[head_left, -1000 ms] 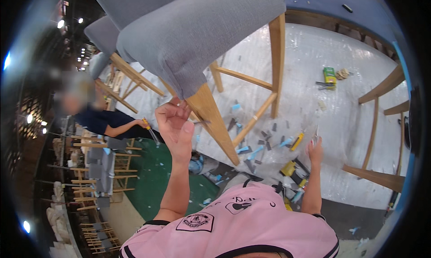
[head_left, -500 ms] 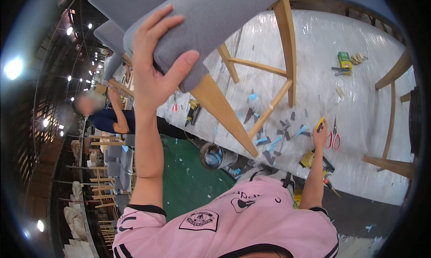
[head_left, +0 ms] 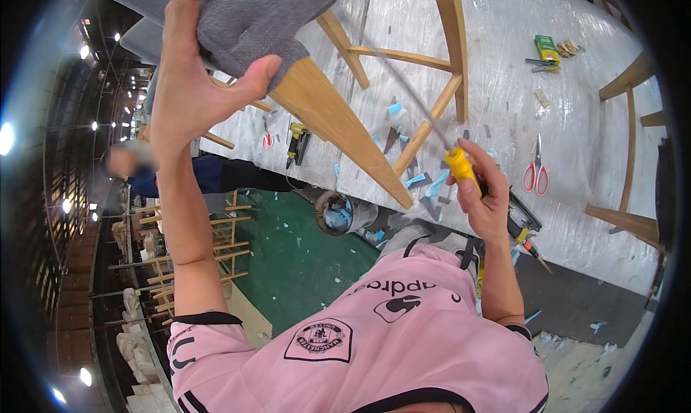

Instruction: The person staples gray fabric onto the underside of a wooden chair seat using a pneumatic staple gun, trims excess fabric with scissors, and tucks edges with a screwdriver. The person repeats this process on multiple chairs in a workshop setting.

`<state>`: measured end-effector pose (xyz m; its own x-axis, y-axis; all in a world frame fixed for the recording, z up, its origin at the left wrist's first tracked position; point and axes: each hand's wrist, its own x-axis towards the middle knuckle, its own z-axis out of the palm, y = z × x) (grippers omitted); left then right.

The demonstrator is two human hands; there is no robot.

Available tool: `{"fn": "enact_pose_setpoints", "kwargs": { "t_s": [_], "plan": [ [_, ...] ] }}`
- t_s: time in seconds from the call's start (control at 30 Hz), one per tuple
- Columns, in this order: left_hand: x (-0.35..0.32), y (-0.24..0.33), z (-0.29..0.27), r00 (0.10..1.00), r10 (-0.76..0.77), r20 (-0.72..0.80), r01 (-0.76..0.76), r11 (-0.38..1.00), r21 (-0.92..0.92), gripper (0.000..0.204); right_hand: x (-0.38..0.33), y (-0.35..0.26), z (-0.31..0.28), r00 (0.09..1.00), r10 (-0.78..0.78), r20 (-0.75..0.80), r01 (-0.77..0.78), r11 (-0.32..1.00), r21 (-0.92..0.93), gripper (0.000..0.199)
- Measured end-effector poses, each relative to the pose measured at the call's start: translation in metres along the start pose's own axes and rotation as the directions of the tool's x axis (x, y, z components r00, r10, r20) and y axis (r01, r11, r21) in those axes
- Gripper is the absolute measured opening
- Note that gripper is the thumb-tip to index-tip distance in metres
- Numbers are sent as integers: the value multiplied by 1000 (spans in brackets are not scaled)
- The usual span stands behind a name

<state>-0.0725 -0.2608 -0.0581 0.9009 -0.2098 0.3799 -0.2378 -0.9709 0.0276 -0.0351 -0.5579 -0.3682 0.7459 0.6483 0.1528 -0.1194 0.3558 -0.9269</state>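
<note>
My left hand (head_left: 188,89) is wrapped round the upholstered corner of a wooden chair with grey fabric (head_left: 266,17), its thumb along the edge above the wooden leg (head_left: 338,129). The fingertips run out of the picture's top. My right hand (head_left: 486,193) grips the yellow handle of a screwdriver (head_left: 461,167); its long thin shaft points up and left, passing in front of the chair's frame. The chair stands tilted in view over the worktable. Its top is cut off.
Red-handled scissors (head_left: 536,174), a green box (head_left: 545,47) and fabric scraps (head_left: 435,185) lie on the plastic-covered table (head_left: 576,132). One staple gun (head_left: 296,143) lies beyond the chair leg, another (head_left: 524,222) beside my right wrist. A scrap bucket (head_left: 337,213) stands below. A co-worker (head_left: 173,175) is at left.
My right hand has lifted off the table beside the scissors and come closer, bringing the screwdriver up with its shaft now visible. My left hand stays on the chair, shifted up and left in view.
</note>
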Motion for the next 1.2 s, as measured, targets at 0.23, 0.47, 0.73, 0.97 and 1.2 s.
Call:
{"fn": "enact_pose_setpoints", "kwargs": {
  "t_s": [0.23,0.47,0.73,0.97,1.2],
  "plan": [
    [-2,1,0,999,50,18,-49,997,-68,122,-1,-10,12,983,-170,73,177,979,-102,41],
    [-4,18,6,997,59,-42,-59,998,-8,81,-18,-36,16,989,111,95,-117,991,61,42],
    [-7,16,-1,997,45,57,-49,996,68,84,-4,-23,27,995,26,99,-38,992,119,38],
    [-10,19,2,999,7,33,-8,1000,16,86,11,31,70,992,-47,118,9,951,308,39],
    [-12,8,6,999,18,-47,-15,998,63,79,13,23,67,991,-64,119,32,967,253,42]
  ]
}}
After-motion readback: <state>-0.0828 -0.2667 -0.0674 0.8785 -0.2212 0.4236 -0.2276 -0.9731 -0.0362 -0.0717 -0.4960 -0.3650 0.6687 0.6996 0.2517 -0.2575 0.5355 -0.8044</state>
